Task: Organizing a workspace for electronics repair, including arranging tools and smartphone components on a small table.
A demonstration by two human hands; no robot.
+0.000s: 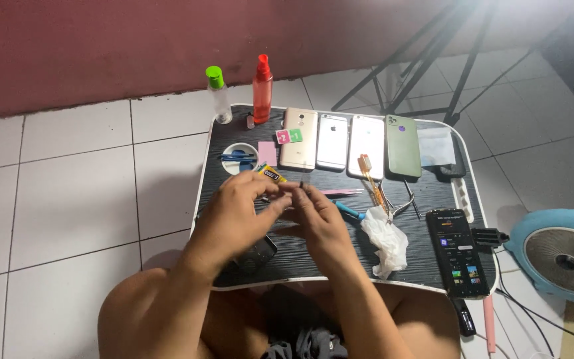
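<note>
Head view: the left hand (pixel 237 209) and right hand (pixel 319 223) meet over the middle of the small black desk (pixel 426 266), fingertips drawn together on a small dark part (pixel 300 188) held just above the surface. The left grip looks pressed together against it; the right grip pinches it between thumb and forefinger. What the part is cannot be told.

Under the left wrist, near the front edge, lies a dark phone (pixel 255 254), partly hidden. Along the back edge stand four phones face down in a row: a gold phone (pixel 298 138), a silver phone (pixel 332 141), a white phone (pixel 367 146) and a green phone (pixel 403 145). At the back left corner stand a clear bottle with a green cap (pixel 218 96) and a red spray bottle (pixel 262 90), close to the rim. A round white dish (pixel 236 157) holding blue tools sits just in front of them.

Right of the hands lie a crumpled white tissue (pixel 385 240), pliers (pixel 393 199), pink tweezers (pixel 341 192) and a blue-handled tool (pixel 351 211). A lit phone (pixel 458 252) lies along the right front corner, reaching the edge.

Bare desk shows between the tissue and the lit phone, and at the left edge beside the left hand. White floor tiles (pixel 74 199) spread open to the left; a blue fan (pixel 563 256) stands close off the right side.
</note>
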